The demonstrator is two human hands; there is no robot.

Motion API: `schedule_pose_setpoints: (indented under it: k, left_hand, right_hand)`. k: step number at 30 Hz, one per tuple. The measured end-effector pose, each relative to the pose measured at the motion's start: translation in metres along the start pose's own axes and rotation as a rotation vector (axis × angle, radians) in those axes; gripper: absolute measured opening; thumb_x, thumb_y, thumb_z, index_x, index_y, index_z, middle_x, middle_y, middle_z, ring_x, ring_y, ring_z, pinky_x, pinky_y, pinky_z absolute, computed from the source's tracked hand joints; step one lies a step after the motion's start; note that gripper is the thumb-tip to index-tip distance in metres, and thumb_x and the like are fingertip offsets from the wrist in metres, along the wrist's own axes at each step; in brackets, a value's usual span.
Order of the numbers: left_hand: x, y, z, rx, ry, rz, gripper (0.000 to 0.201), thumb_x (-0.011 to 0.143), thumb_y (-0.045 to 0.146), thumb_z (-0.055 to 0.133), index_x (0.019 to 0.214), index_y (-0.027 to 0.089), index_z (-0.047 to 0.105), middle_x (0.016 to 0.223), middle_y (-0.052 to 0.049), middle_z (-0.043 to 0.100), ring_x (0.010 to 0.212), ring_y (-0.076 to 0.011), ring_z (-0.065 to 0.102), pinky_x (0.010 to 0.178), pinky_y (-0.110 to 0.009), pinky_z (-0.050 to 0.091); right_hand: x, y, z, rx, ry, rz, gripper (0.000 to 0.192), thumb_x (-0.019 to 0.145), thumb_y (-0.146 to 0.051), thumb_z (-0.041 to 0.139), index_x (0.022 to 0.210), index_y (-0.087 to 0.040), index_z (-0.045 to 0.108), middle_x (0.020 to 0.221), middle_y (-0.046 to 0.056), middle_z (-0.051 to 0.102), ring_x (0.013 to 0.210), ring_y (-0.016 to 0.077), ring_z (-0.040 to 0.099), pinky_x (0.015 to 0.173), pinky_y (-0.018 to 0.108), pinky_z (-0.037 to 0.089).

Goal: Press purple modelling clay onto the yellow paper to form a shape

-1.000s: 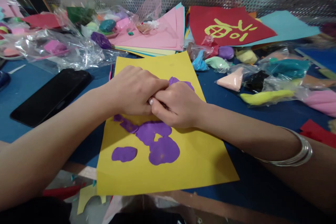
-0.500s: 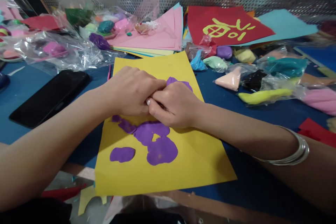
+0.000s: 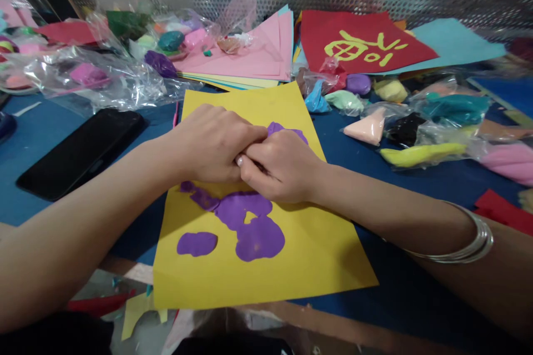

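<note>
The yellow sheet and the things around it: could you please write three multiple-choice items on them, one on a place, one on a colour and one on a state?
1. Where does the black phone lie?
A. On the blue table, beside the left forearm
B. On the yellow sheet
C. On the red paper

2. What colour is the clay pressed flat on the yellow sheet?
A. Green
B. Purple
C. White

3. How are the two hands placed?
A. Far apart at the sheet's edges
B. Lifted high above the table
C. Together, fingers meeting over the sheet

Answers:
1 A: the phone rests on the bare blue table, clear of any paper.
2 B: the flat clay is purple.
3 C: the left hand and right hand touch above the clay.
</note>
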State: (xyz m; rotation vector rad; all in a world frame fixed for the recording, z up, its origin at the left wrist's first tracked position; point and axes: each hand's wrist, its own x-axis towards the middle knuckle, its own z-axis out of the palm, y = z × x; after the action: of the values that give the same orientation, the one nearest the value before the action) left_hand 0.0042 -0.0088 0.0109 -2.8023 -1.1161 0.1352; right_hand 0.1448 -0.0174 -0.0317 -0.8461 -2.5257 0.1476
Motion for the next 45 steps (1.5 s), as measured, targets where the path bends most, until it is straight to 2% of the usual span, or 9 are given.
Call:
schedule_pose_setpoints:
  k: [7,14,21,37,45]
  left_hand:
    - [0.0002,-0.0006,0.0004,0.001,0.021,0.008,0.017,0.064,0.035,0.042,0.067,0.021,0.051,0.055,-0.002,0.054,0.045,-0.0118,0.042,0.046,-0.026,0.018]
    - [0.0009,-0.0009,0.0009,0.011,-0.004,-0.006,0.020,0.064,0.036,0.040,0.069,0.021,0.051,0.057,-0.003,0.053,0.047,-0.0151,0.044,0.046,-0.027,0.018]
    - [0.0000,-0.0007,0.0014,0.017,0.013,0.004,0.018,0.064,0.034,0.042,0.069,0.020,0.051,0.057,-0.002,0.055,0.045,-0.0124,0.043,0.045,-0.026,0.017]
    - [0.0005,-0.0005,0.0010,-0.003,0.043,0.020,0.019,0.063,0.036,0.038,0.066,0.021,0.049,0.051,-0.002,0.050,0.042,-0.0121,0.038,0.045,-0.027,0.015]
    - [0.0007,0.0004,0.0012,-0.001,0.032,0.010,0.020,0.063,0.036,0.038,0.066,0.021,0.051,0.051,-0.002,0.051,0.043,-0.0130,0.040,0.046,-0.028,0.016]
  right_hand:
    - [-0.0003,-0.0003,-0.0009,-0.007,-0.007,0.005,0.044,0.081,-0.030,0.029,0.062,-0.013,0.065,0.054,0.003,0.056,0.046,0.0088,0.035,0.050,0.028,0.013]
    - [-0.0002,-0.0004,-0.0006,-0.008,-0.007,0.005,0.044,0.081,-0.030,0.028,0.063,-0.013,0.065,0.053,0.003,0.055,0.045,0.0079,0.031,0.050,0.028,0.012]
    - [-0.0009,-0.0003,-0.0010,-0.006,-0.003,0.005,0.044,0.081,-0.030,0.029,0.063,-0.013,0.065,0.053,0.003,0.055,0.045,0.0081,0.031,0.050,0.028,0.012]
    - [-0.0007,-0.0007,0.0002,-0.007,0.001,0.014,0.046,0.081,-0.031,0.027,0.062,-0.013,0.065,0.053,0.003,0.055,0.045,0.0087,0.037,0.049,0.028,0.013]
    - [-0.0012,-0.0002,0.0008,0.012,0.021,0.001,0.045,0.081,-0.030,0.028,0.064,-0.013,0.066,0.053,0.003,0.055,0.045,0.0089,0.034,0.049,0.028,0.012]
